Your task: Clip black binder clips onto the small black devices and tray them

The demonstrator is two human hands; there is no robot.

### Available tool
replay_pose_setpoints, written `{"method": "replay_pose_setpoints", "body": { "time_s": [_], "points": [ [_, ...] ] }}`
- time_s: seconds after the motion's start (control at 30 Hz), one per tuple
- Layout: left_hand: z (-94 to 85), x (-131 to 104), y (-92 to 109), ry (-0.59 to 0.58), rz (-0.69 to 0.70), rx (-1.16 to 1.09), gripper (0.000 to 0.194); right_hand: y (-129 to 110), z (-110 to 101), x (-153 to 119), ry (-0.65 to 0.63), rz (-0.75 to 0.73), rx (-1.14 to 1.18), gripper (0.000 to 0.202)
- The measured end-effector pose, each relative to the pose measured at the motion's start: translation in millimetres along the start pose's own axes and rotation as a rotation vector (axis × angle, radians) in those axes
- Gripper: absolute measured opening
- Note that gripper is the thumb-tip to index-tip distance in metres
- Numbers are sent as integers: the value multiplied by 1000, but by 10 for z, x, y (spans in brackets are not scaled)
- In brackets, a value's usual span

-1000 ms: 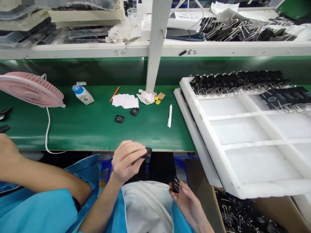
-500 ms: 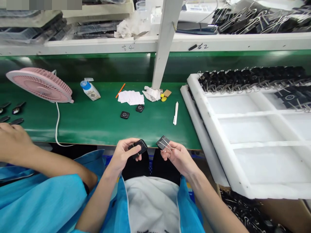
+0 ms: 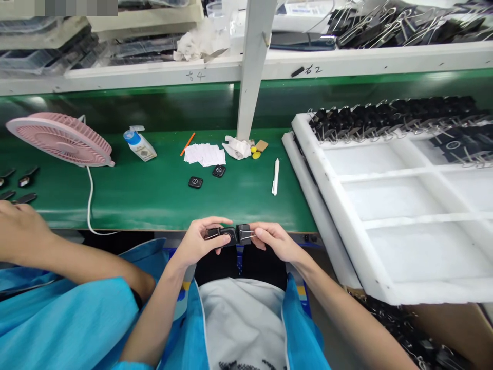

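"What are you holding on the left?"

"My left hand [image 3: 194, 240] is clamped round a black watch case [image 3: 230, 235], thumb across its upper side. What looks like a clip sits by my palm, partly hidden."

"And on the right?"

"My right hand [image 3: 276, 240] has its thumb and forefinger pinched together on the wires of a black binder clip [image 3: 243, 234]. It meets the case's right end; whether it bites, I can't tell."

"Where's this?"

"Near the middle of the bench [image 3: 169, 205], at its front edge, palms turned inward, forearms angled forward from both sides."
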State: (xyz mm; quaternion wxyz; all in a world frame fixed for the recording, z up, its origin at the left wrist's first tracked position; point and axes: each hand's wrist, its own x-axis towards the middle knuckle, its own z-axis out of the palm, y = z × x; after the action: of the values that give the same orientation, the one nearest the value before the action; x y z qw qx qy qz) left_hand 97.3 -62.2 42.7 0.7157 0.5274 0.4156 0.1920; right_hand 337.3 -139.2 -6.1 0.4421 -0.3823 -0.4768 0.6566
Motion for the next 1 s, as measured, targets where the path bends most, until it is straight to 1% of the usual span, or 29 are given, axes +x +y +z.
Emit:
{"method": "replay_pose_setpoints", "body": {
  "time_s": [0.13, 0.37, 0.43, 0.53, 0.63, 0.73, 0.8, 0.83, 0.87, 0.9, 0.93, 0.97, 1.0],
  "points": [
    [20, 20, -18, -16, -11, 113, 41, -2, 0, 7, -26, 42, -76, 54],
    [61, 29, -38, -4, -28, 215, 36, -10, 16, -5, 11, -14, -209, 52],
    [56, 32, -48, 6, -26, 230, 36, -20, 17, -6, 23, 0, -222, 51],
    [62, 19, -31, 9, -28, 258, 35, -72, 34, -3, 46, 60, -222, 50],
    [131, -18, 87, -66, -27, 316, 34, -249, 109, -41, 69, 83, -321, 43],
    [222, -23, 312, -230, 31, 390, 42, -570, 232, -229, 79, 48, -455, 31],
    [207, 51, 466, -318, 87, 384, 53, -806, 276, -444, 162, 50, -472, 25],
    [163, 135, 525, -311, 121, 374, 57, -916, 259, -565, 228, 63, -439, 26],
    [98, 259, 566, -253, 156, 374, 60, -1019, 201, -690, 301, 75, -383, 28],
    [21, 421, 588, -126, 193, 401, 62, -1116, 93, -815, 385, 79, -321, 32],
    [-57, 614, 593, 61, 215, 472, 64, -1212, -68, -942, 489, 64, -276, 36],
    [-127, 821, 582, 272, 212, 600, 64, -1310, -282, -1070, 619, 26, -268, 40],
    [-186, 1024, 560, 440, 200, 772, 66, -1411, -542, -1196, 776, -26, -307, 42]
  ]
}}
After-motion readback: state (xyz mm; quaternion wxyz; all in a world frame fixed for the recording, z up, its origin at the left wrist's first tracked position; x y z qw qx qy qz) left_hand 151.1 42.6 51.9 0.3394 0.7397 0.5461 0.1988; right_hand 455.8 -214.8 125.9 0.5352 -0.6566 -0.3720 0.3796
